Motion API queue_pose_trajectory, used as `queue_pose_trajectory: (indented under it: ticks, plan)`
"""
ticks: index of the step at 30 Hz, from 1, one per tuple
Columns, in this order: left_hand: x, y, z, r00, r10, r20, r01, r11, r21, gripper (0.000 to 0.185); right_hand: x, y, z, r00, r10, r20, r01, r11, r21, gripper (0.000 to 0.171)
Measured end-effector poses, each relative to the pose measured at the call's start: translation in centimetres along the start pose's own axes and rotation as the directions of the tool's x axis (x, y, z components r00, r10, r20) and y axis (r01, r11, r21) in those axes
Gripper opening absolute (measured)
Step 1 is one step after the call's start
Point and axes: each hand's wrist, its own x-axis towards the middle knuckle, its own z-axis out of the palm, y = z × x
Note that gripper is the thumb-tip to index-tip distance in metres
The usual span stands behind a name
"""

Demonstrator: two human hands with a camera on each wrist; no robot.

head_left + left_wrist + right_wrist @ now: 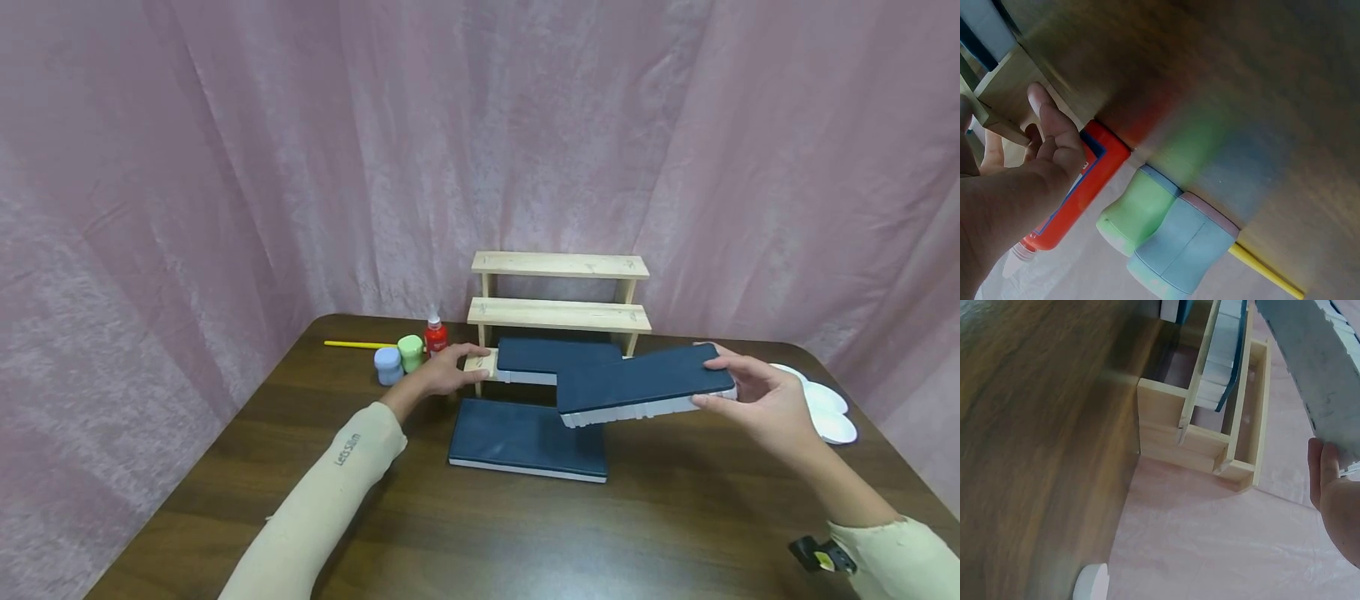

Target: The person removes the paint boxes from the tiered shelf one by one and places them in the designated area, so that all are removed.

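Observation:
My right hand (768, 404) grips the right end of a long dark blue-topped white slab (641, 382), fingers on top and thumb at the front edge. The slab is raised and slightly tilted; its pale underside shows in the right wrist view. My left hand (444, 373) holds the left end of the lowest step of a pale wooden tiered stand (558, 312). A similar slab (555, 354) lies on that step, partly hidden behind the raised one. Another dark blue slab (517, 433) lies on the table before the stand.
Left of the stand are a red bottle (435, 336), a green container (411, 353), a blue container (388, 365) and a yellow stick (356, 344). A white lobed dish (828, 412) lies at the table's right. Pink curtain (405, 167) hangs behind the brown table (480, 533).

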Motion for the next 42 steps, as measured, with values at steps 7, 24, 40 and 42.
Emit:
queue_pose_trajectory:
  ticks: [7, 24, 40, 42]
  plan:
    - [0.0, 0.1, 0.0, 1.000, -0.003, 0.004, 0.003, 1.000, 0.008, 0.050, -0.3, 0.2, -0.8, 1.000, -0.021, 0.023, 0.020, 0.999, 0.036, 0.047]
    - [0.0, -0.3, 0.1, 1.000, -0.001, 0.008, 0.001, 1.000, 0.010, 0.050, -0.9, 1.1, -2.6, 0.999, 0.026, 0.031, -0.025, 0.999, -0.020, 0.049]
    - [-0.1, -0.2, 0.1, 1.000, -0.003, 0.003, 0.003, 1.000, 0.007, 0.050, -1.4, 2.1, -3.9, 0.996, 0.059, 0.063, -0.054, 0.996, -0.074, 0.048]
    - [-0.2, -0.2, 0.1, 1.000, -0.007, 0.004, 0.007, 1.000, 0.007, 0.050, -1.5, 2.2, -4.1, 0.996, 0.062, 0.060, -0.055, 0.994, -0.099, 0.048]
